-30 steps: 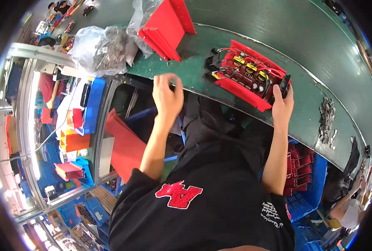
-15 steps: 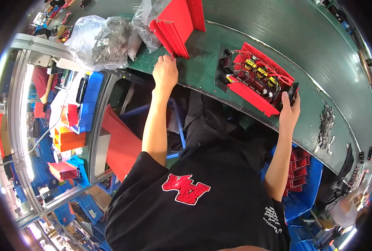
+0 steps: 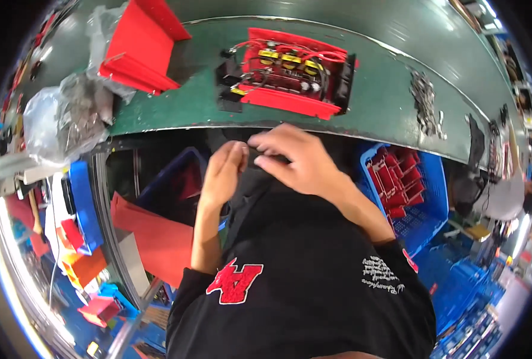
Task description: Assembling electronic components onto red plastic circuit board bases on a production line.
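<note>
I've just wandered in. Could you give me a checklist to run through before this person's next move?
1. Red open-topped box with wiring inside resting on the green-topped bench: ok.
2. Bare left hand and bare right hand clear of the box: ok, both are off the bench's near edge.
3. Hands free of small parts: cannot tell, the curled fingers hide it.
4. Box covered: not ok, thin red wires show at its open top.
5. Folded red sheet panel apart from the box: ok, it stands to the left.
6. Loose heap of small grey pieces apart from the box: ok, to the right.
</note>
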Demonstrator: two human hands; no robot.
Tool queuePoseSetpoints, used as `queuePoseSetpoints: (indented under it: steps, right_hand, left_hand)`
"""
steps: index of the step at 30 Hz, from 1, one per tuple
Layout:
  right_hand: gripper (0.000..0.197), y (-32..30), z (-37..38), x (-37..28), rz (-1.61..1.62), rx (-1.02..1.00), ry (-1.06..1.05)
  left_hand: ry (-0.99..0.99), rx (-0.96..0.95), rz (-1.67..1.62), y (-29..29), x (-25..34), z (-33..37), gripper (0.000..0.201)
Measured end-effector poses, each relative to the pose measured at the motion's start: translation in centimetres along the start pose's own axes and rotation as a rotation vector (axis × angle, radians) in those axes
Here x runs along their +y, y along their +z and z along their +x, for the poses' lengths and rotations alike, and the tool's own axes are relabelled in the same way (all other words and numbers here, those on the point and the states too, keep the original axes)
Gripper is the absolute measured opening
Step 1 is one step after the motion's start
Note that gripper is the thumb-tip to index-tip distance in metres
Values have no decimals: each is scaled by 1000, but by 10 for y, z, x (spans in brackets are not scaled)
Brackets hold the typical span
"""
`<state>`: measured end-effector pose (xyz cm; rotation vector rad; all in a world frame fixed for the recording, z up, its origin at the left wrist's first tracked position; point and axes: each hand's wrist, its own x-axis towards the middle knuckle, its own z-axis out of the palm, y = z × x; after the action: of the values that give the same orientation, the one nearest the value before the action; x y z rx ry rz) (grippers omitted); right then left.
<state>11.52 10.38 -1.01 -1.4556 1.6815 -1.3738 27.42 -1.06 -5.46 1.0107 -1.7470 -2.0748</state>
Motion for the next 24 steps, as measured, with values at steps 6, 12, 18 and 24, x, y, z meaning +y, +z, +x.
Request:
queuePoseSetpoints:
  steps: [6, 12, 18, 24]
  right_hand:
    - [14, 12, -16, 9, -108, 217, 59]
    - [10, 6, -27, 12, -67, 229, 51]
    - [7, 9, -27, 12, 193, 160, 260]
    - [11, 1, -17, 19, 122, 218, 270]
  left_hand:
    - [67, -118, -15, 29, 12, 2, 22]
    - [256, -131, 294, 29, 16, -5, 19]
    - [163, -165, 324, 13, 27, -14, 19]
    - [564, 737, 584, -21, 70, 12, 32]
